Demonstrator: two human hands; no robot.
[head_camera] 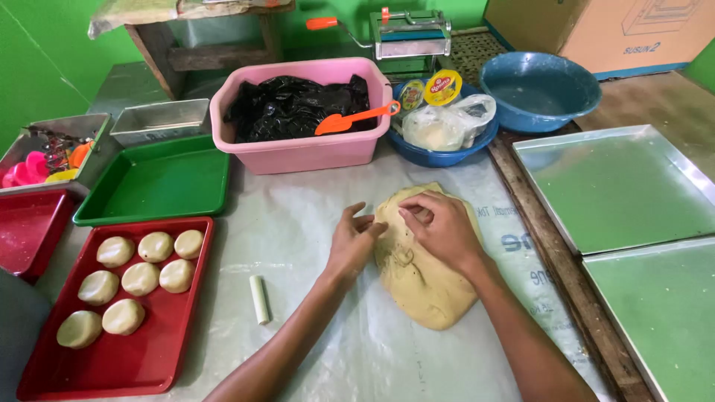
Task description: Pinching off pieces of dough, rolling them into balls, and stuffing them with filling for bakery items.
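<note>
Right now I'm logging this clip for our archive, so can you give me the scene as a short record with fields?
Setting: table covered with a plastic sheet
Left hand: fingers on the left edge of the dough slab
Right hand: pressing on top of the dough slab
Red tray: seven dough balls
Green tray: nothing in it
Pink tub: black plastic, orange scraper
Loose item: small pale stick
Right side: two metal baking trays

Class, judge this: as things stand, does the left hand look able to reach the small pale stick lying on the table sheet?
Probably yes. The left hand rests on the dough, and only bare sheet lies between it and the stick.
</note>
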